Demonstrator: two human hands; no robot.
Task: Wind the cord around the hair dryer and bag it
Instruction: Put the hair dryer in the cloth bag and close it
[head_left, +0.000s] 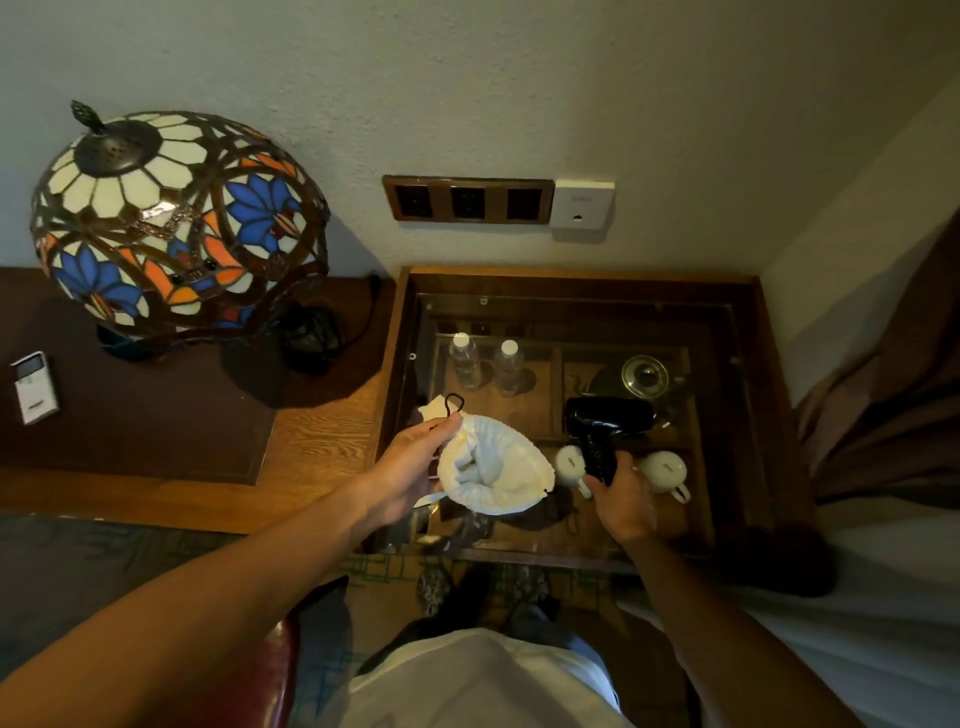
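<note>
My right hand (621, 496) grips the handle of a black hair dryer (608, 418), whose barrel points left to right above the glass-topped table (737, 415). The cord is wrapped around the handle under my fingers. My left hand (410, 467) holds a white cloth bag (491, 470) by its rim, mouth open toward me, with a black drawstring loop (453, 402) sticking up above my fingers. The bag hangs just left of the dryer, a small gap between them.
Under the glass lie two water bottles (485, 364), a kettle (641, 376) and two white cups (665, 470). A stained-glass lamp (176, 228) and a remote (34, 387) stand on the desk at left. Wall sockets (467, 200) are behind; a bed lies at right.
</note>
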